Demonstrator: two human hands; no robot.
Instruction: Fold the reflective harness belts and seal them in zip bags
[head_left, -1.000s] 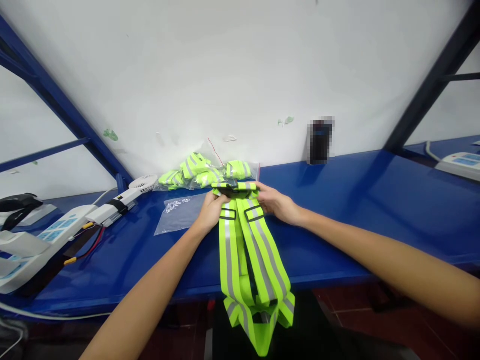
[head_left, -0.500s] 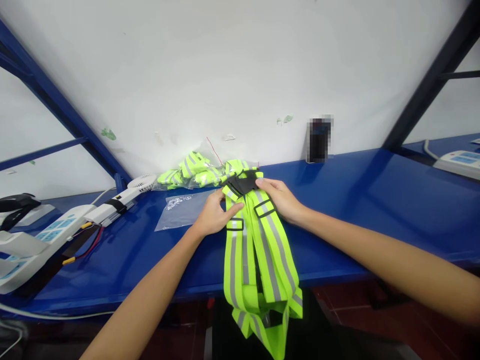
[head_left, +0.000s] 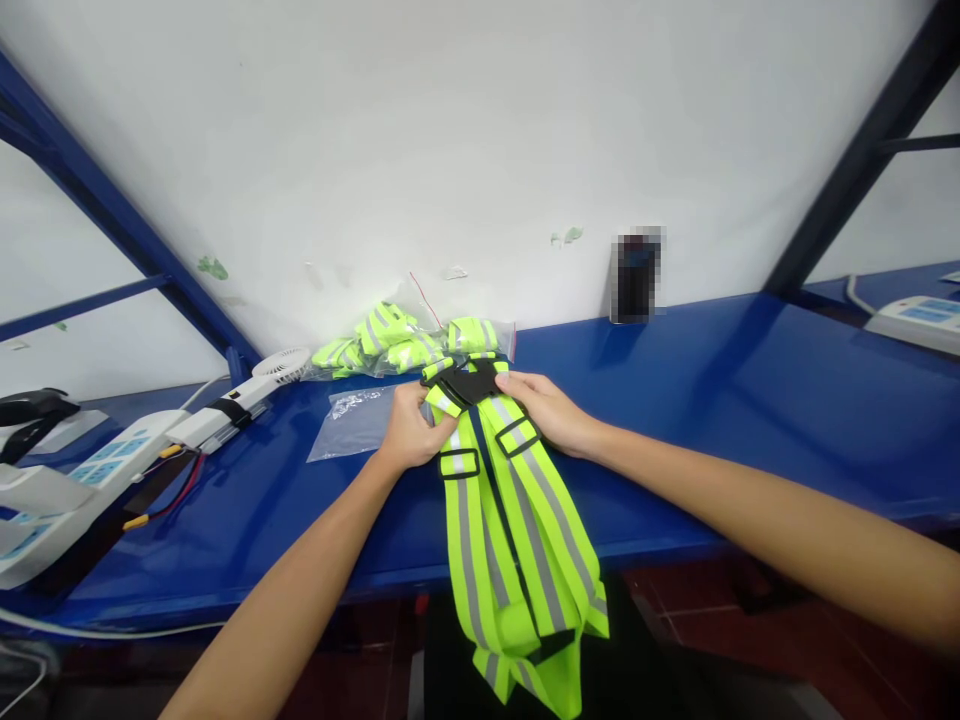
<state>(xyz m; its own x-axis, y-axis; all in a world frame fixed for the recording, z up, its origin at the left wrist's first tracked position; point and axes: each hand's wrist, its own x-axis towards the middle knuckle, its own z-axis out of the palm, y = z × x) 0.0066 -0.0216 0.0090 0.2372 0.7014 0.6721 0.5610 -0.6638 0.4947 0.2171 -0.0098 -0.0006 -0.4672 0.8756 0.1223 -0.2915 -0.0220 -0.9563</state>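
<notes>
A neon yellow-green reflective strap harness (head_left: 551,510) with grey stripes lies over the blue table's front edge, its lower loops hanging down. Black buckles (head_left: 469,383) are at its top end. My left hand (head_left: 412,428) grips the straps left of the buckles, thumb across them. On the other side, my right hand (head_left: 544,408) pinches the harness at the right end of the buckles. Two black rectangular sliders sit on the straps below the hands. Behind the harness, bagged yellow-green straps (head_left: 386,335) rest against the wall.
A flat clear plastic bag (head_left: 349,425) lies left of my left hand. Farther left are a white fan (head_left: 281,362), a power strip (head_left: 112,465) and red-black wires with yellow connectors. A pixelated dark object (head_left: 635,278) leans on the wall. Another power strip (head_left: 922,318) is far right.
Both hands and the buckle end of the harness have moved slightly left and down. The straps now slant more, and the sliders have shifted with them.
</notes>
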